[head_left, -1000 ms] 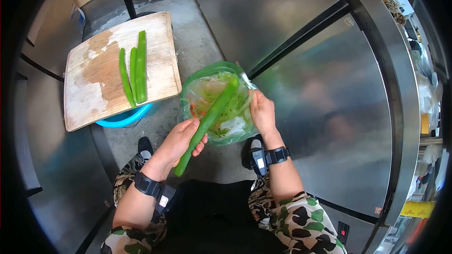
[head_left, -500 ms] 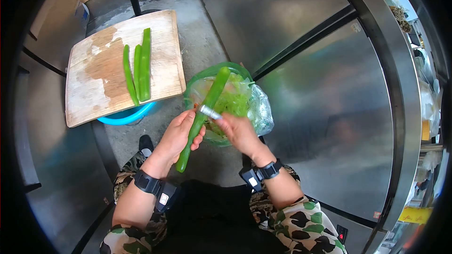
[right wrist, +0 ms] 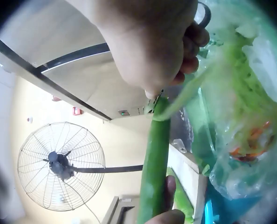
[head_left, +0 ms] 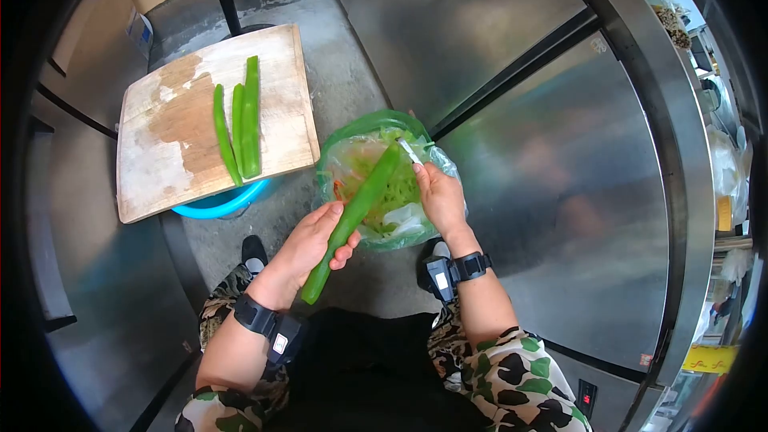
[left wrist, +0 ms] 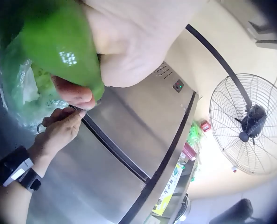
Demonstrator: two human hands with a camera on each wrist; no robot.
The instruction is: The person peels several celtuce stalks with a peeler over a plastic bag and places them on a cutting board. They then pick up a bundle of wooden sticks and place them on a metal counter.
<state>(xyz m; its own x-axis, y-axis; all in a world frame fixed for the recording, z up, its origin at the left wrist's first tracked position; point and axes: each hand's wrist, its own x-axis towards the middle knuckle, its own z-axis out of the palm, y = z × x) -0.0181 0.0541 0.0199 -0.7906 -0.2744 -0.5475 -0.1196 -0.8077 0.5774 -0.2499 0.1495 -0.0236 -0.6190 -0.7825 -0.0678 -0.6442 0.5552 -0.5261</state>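
Observation:
My left hand (head_left: 314, 242) grips a long green celtuce stem (head_left: 364, 202) around its lower half, the stem slanting up and away. With my right hand (head_left: 442, 198) I hold a peeler (head_left: 410, 150), its head at the stem's far end. In the right wrist view a pale peel strip (right wrist: 189, 94) curls off the stem beside the blade. Below the stem, a green plastic bag (head_left: 350, 130) stands open, with light green peelings (head_left: 404, 192) and some orange-red scraps (right wrist: 256, 142) inside.
On the left, a wooden cutting board (head_left: 276, 72) bears three green celtuce stems (head_left: 251, 124) over a blue basin (head_left: 232, 203). Steel cabinet doors (head_left: 560, 168) stand close on the right. A wire fan (left wrist: 250, 123) shows in the wrist views.
My right hand drew the peeler back to the stem's middle half a second ago, and is now out at the far end again. The left hand keeps its grip.

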